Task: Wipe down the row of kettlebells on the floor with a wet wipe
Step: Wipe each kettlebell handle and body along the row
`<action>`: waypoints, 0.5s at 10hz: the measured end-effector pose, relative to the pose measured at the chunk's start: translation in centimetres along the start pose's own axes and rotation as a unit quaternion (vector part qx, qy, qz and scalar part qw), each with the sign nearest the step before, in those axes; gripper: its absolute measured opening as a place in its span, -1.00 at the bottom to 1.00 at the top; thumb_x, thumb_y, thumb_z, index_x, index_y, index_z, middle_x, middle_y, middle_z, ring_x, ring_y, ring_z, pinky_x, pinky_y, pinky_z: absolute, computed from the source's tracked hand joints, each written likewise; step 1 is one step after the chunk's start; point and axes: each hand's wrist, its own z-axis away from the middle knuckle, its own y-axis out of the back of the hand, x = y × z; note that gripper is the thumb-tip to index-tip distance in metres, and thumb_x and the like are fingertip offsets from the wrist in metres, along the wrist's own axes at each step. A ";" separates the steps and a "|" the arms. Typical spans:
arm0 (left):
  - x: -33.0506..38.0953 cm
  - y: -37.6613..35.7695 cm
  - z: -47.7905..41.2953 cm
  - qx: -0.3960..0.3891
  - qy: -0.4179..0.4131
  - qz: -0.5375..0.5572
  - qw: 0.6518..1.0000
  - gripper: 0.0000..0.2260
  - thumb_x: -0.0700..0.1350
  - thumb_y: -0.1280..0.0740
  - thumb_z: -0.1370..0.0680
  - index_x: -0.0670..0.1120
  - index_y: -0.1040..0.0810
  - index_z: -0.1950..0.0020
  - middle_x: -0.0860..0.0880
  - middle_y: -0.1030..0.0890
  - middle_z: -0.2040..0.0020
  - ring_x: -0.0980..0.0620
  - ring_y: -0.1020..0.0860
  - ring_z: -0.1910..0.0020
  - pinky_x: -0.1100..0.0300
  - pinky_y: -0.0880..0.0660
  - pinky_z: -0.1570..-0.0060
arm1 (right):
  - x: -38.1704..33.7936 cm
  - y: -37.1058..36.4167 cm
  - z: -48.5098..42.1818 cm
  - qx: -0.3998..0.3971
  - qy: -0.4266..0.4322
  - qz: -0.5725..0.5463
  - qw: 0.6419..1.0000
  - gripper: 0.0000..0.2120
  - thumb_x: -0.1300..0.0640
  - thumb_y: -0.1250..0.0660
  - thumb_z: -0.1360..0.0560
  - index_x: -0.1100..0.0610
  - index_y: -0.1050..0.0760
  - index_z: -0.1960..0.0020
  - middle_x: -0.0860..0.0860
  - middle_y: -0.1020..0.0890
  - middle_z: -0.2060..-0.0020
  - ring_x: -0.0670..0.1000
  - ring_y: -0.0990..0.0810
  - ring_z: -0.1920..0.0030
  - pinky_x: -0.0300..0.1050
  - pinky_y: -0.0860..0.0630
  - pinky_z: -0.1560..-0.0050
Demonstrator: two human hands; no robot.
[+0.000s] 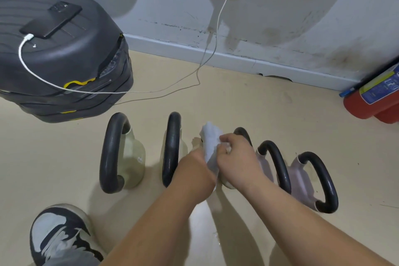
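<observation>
Seen from the head camera, five kettlebells (121, 153) stand in a row on the floor (237, 97), the line running along the wall (172, 6). Both hands meet over the middle kettlebell (243, 134), whose body they mostly hide. The wipe (210, 147) lies there too, draped on top of the middle kettlebell between the hands. The right hand (235, 153) has its fingers curled and pinches the wipe from the right. The left hand (194, 164) comes in from the left with its fingers hidden behind the cloth, so whether it grips the wipe or the handle under it cannot be told. Probably the two hands wrap the cloth round the handle so that it rubs every side. The wipe is bunched into a long strip; its long axis runs from the near side of the middle kettlebell toward the wall, with a free end sticking up on the far side. Each handle arches the same way, from near to far, across the line of the row.
</observation>
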 end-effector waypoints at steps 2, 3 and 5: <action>-3.2 -2.0 0.2 -0.012 -0.011 0.030 0.999 -0.55 -0.26 -0.29 -0.57 -0.06 -0.42 -0.46 -0.05 -0.60 -0.30 -0.03 -0.58 -0.26 0.20 -0.51 -0.19 | -1.0 -3.3 -0.6 -0.038 0.023 0.143 0.989 -0.61 -0.08 -0.11 -0.67 0.18 -0.30 -0.35 0.13 -0.58 -0.09 0.17 -0.58 -0.08 0.08 -0.54 -0.08; -4.0 -4.1 -0.4 -0.036 -0.002 0.168 0.985 -0.63 0.07 -0.26 -0.66 0.06 -0.45 -0.45 -0.01 -0.62 -0.34 0.05 -0.58 -0.31 0.14 -0.49 -0.31 | -1.9 -4.6 -0.5 -0.030 0.003 0.156 0.987 -0.52 0.06 -0.12 -0.67 0.21 -0.10 -0.50 0.14 -0.55 -0.22 0.19 -0.62 -0.11 0.04 -0.54 -0.04; -4.9 -7.3 -1.5 -0.015 0.060 0.344 0.937 -0.70 0.10 -0.20 -0.67 0.03 -0.59 -0.30 0.00 -0.67 -0.25 0.06 -0.58 -0.23 0.18 -0.46 -0.19 | -2.8 -5.2 -3.3 -0.056 -0.043 0.183 0.981 -0.44 0.13 -0.26 -0.54 0.11 -0.08 -0.45 0.11 -0.59 -0.07 0.17 -0.64 0.03 0.10 -0.57 0.06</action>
